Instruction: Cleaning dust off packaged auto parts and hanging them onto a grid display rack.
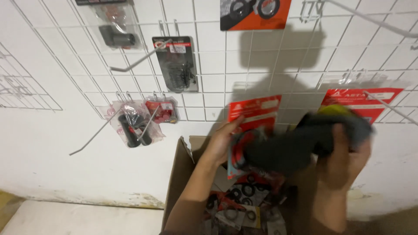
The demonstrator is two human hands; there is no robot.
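Observation:
My left hand (220,141) grips the left edge of a flat red-topped packet (254,113) held up in front of the wall grid. My right hand (344,156) holds a dark cloth (296,143) with a yellow-green patch, pressed across the packet's lower front; the cloth is motion-blurred. Both forearms rise out of an open cardboard box (178,174) below, which holds several packets of black rubber rings (244,204).
A white wire grid (217,65) covers the wall, with long empty hooks (139,61) sticking out. Hanging on it are a black-carded packet (176,63), clear bags of dark grips (133,124), a small red-parts packet (162,111), an orange card (254,13) and another red packet (363,102).

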